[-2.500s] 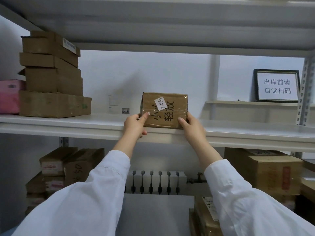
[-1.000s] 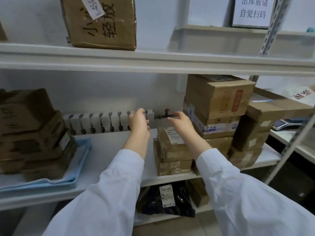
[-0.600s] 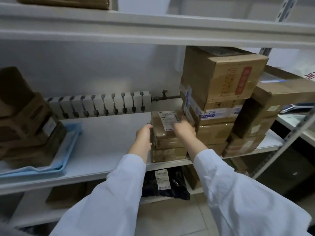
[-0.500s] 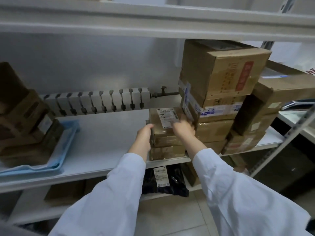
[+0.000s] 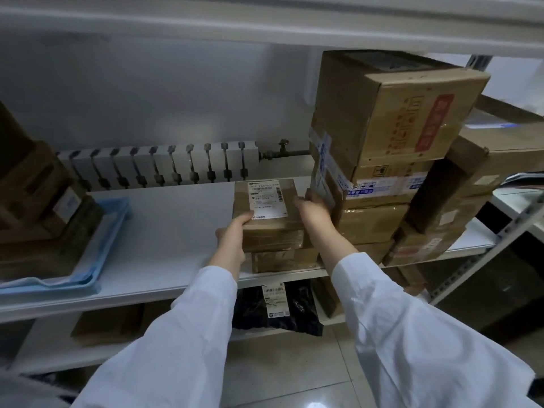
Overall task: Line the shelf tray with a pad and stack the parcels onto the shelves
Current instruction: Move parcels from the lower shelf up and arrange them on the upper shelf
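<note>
white middle shelf (image 5: 176, 231), front edge: top parcel (image 5: 273, 201) lies on a lower parcel (image 5: 282, 260). left hand (image 5: 232, 242) grips its left side, thumb above; right hand (image 5: 315, 213) meets the right side, curl too blurred to tell. this two-sided hold likely keeps it level.

The parcel (image 5: 269, 213) at my twelve o'clock is tan cardboard under glossy tape, its white label printed with black text and a barcode, and my sleeves (image 5: 188, 334) are white. At nine o'clock the tray (image 5: 114, 225) is pale blue on the white shelf (image 5: 176, 231), with the white radiator (image 5: 159, 163) and its row of dark knobs at eleven. At two o'clock the big carton (image 5: 382, 113) is brown with a red strip, the box (image 5: 382, 187) under it carries white tape printed blue, and at six the bag (image 5: 303, 313) is black with a white label.
</note>
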